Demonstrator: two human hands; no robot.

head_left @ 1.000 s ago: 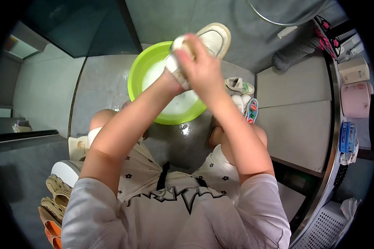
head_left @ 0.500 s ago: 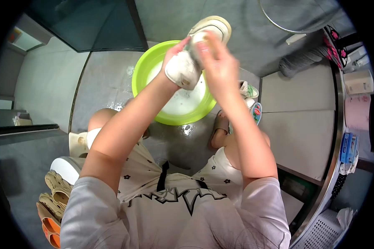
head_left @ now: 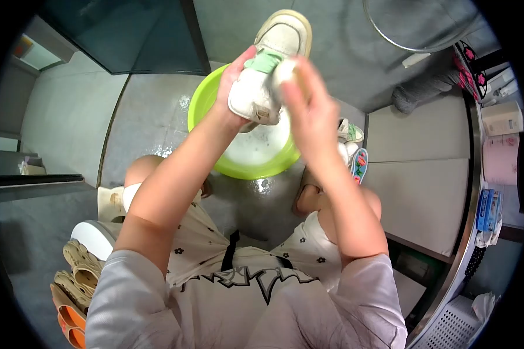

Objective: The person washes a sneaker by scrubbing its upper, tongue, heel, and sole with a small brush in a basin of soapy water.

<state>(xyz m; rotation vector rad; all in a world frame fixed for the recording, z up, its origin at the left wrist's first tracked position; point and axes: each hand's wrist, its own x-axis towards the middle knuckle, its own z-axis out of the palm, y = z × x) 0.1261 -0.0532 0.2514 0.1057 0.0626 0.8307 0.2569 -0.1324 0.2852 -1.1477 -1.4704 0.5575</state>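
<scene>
Grey floor [head_left: 151, 104]; on it, lime-green basin [head_left: 251, 172] with white suds [head_left: 253, 146]. Held over basin's far side: white shoe [head_left: 256, 82], toe outward, cream sole edge, dark line round toe, pale green lacing [head_left: 264, 61], small tan patch [head_left: 262, 114] at heel. Clasped along one side by left hand [head_left: 230, 84]. Pinched in blurred right hand [head_left: 312, 113], beside shoe: small pale object [head_left: 284, 72], contact unclear.

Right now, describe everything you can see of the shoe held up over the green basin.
The shoe is off-white, with a leather-like upper, a cream sole edge around the rounded toe and pale green laces. Its near end is white with a small brownish patch. It is held above the lime-green basin, toe pointing away from the wearer. The left hand holds its left side; the right hand holds a pale, blurred object against or close to its right side.
</scene>
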